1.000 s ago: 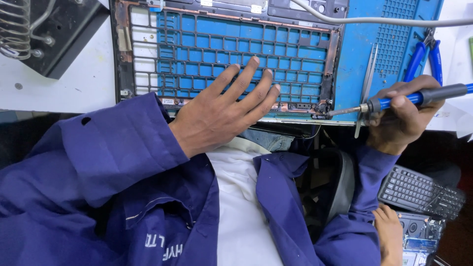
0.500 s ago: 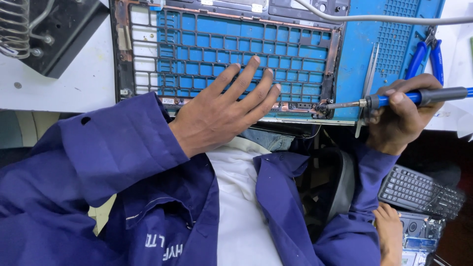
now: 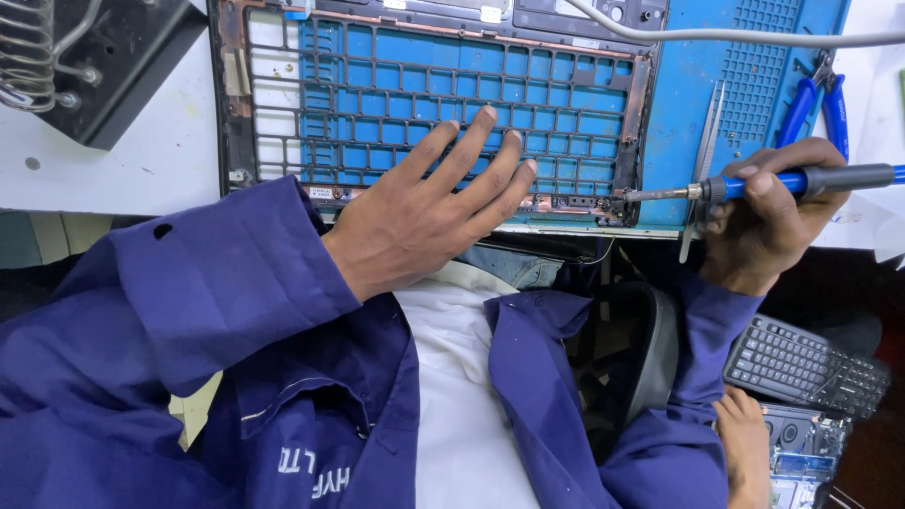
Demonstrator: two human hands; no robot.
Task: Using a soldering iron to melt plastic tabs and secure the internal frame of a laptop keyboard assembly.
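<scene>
The keyboard frame (image 3: 377,85) is a dark, flat grid of empty key openings with coppery worn edges, lying face-down on a blue mat (image 3: 698,104) at the near edge of the white worktop (image 3: 141,160). Blue shows through most of its openings, white through those at its left end. The left hand (image 3: 424,212) lies flat on its lower middle, fingers spread. The soldering iron (image 3: 782,181) has a blue and grey handle and a thin metal tip. The right hand (image 3: 768,221) holds it level, with its tip touching the frame's lower right corner.

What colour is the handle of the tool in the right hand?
Blue, with a dark grey rear section; the soldering iron handle shows in the head view, held by the right hand.
</scene>
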